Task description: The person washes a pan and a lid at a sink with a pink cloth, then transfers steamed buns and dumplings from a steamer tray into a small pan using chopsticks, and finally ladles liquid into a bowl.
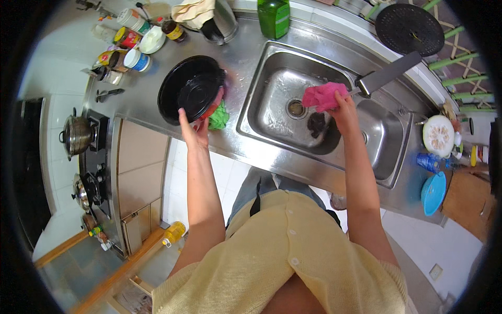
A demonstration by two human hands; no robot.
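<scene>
My left hand point(195, 131) grips the near rim of a black bowl point(195, 91), which is tilted over the steel counter. Beside and partly beneath the bowl lie a green cloth point(219, 117) and something red and pink, mostly hidden. My right hand point(344, 112) holds a pink cloth point(321, 97) over the larger sink basin point(270, 106), close to the faucet point(386, 76). In that basin, next to the drain point(296, 108), rests a dark, crumpled thing point(316, 124) that I cannot identify.
A green bottle point(273, 19) and a metal kettle point(225, 23) stand behind the sink. Jars point(137, 60) crowd the back left, near a stove with pots point(77, 135). At right are a cut melon or gourd point(438, 135), a blue basket point(433, 194) and a cardboard box point(468, 200).
</scene>
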